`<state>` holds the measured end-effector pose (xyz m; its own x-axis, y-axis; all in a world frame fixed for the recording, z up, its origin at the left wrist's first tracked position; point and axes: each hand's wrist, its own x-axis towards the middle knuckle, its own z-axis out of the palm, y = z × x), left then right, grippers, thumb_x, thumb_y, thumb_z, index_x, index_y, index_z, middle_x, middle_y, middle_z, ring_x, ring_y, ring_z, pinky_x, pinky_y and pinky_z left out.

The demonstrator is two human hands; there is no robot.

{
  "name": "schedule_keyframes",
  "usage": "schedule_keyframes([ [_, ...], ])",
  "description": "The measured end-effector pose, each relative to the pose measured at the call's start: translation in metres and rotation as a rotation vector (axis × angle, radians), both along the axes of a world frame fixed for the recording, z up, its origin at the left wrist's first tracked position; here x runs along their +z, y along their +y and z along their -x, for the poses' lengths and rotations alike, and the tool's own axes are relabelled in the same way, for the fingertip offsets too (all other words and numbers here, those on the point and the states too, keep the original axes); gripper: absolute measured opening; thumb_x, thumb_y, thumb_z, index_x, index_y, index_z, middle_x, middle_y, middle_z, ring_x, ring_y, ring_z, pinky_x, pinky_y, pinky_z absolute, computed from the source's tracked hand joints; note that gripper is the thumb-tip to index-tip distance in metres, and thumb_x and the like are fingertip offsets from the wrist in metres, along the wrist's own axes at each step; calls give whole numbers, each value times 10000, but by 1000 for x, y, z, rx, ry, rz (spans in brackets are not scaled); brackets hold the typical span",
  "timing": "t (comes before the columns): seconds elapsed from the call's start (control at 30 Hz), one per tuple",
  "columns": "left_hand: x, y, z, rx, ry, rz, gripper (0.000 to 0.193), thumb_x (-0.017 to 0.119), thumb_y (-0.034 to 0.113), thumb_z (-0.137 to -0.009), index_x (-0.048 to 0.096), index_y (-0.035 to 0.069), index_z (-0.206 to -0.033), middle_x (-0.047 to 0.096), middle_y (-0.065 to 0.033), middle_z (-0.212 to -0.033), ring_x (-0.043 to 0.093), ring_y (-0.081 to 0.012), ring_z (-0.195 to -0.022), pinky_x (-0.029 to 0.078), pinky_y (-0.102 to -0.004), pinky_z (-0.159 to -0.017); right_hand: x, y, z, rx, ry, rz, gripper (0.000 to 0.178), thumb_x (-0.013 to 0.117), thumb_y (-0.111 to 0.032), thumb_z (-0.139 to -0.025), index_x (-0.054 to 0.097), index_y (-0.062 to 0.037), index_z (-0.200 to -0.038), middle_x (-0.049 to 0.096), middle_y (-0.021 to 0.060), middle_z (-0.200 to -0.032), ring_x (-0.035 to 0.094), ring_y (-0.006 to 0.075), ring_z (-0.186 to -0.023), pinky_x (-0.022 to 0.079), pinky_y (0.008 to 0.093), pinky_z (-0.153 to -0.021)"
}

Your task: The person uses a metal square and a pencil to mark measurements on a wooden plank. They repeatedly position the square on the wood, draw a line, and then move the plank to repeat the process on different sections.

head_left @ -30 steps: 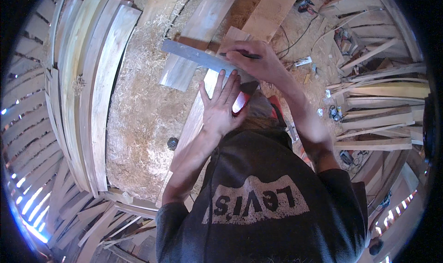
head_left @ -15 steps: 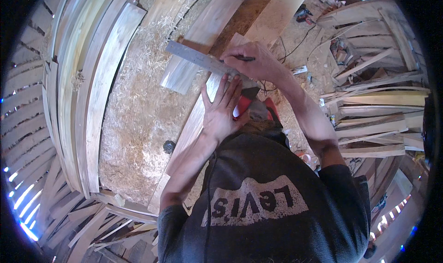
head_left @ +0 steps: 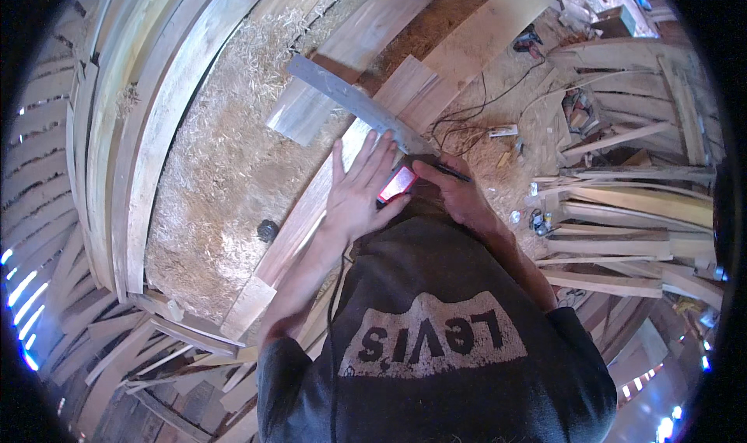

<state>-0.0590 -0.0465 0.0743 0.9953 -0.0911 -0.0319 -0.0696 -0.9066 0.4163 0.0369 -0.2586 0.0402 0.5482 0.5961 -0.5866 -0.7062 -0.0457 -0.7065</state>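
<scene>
Here the left hand (head_left: 359,188) lies open, fingers spread, pressed flat on a long wooden board (head_left: 299,225) and on the near end of a grey metal straightedge (head_left: 354,105), with a red-handled part (head_left: 397,184) just under its fingertips. Just to its right, the right hand (head_left: 459,194) pinches a dark pencil (head_left: 447,171), tip at the ruler's edge. Beyond the hands, sawdust (head_left: 226,163), planks (head_left: 373,23) and a black cable (head_left: 475,105) cover the floor.

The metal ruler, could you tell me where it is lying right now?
In the head view the metal ruler lies slantwise across the long plank, above centre, its lower end beside the fingertips of the left hand and near the right hand.
</scene>
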Motion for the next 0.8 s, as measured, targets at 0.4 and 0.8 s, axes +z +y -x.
schedule_keyframes([
  [0.4,-9,14,308,1072,193,-186,997,716,296,-887,191,27,-1691,185,-226,-1753,146,-412,-1628,109,-612,-1296,69,-95,-218,-248,-233,-373,565,701,-78,-974,512,55,-1489,585,213,-1498,533,324,-1424,422,514,-1207],
  [0.8,29,-75,253,1581,-839,-330,691,615,441,-1058,462,-22,-1548,526,-254,-1549,408,-389,-1520,249,-523,-1275,89,216,-81,643,-717,-68,408,723,-224,-1014,670,29,-1329,709,99,-1235,649,176,-1147,485,315,-1032],
])
